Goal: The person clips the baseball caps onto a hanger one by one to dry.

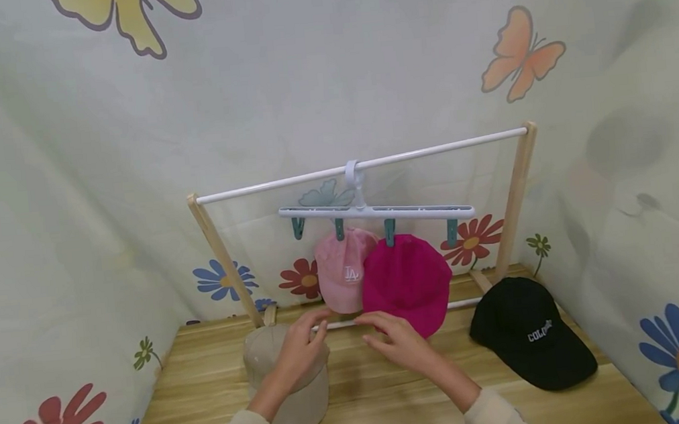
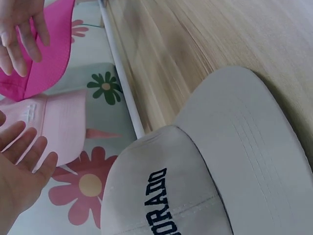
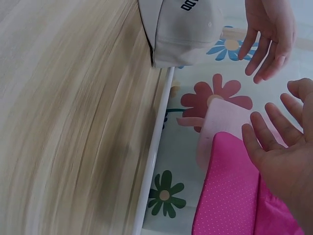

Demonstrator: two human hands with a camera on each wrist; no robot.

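The left hand [image 1: 300, 351] hovers with its fingers loosely spread, just in front of the pale pink cap [image 1: 337, 273] near its brim. The right hand [image 1: 404, 346] faces it across a gap, fingers parted and slightly bent, close by the bright pink cap [image 1: 408, 276]; from here I can't tell whether it touches the cloth. Both caps hang side by side from green clips [image 1: 390, 232] on a white hanger [image 1: 418, 212], hooked over the top rail of a rack [image 1: 264, 186]. On the wooden table [image 1: 380, 397], a beige cap [image 1: 302, 407] lies beneath the left forearm, and a black cap [image 1: 526, 337] lies over to the right.
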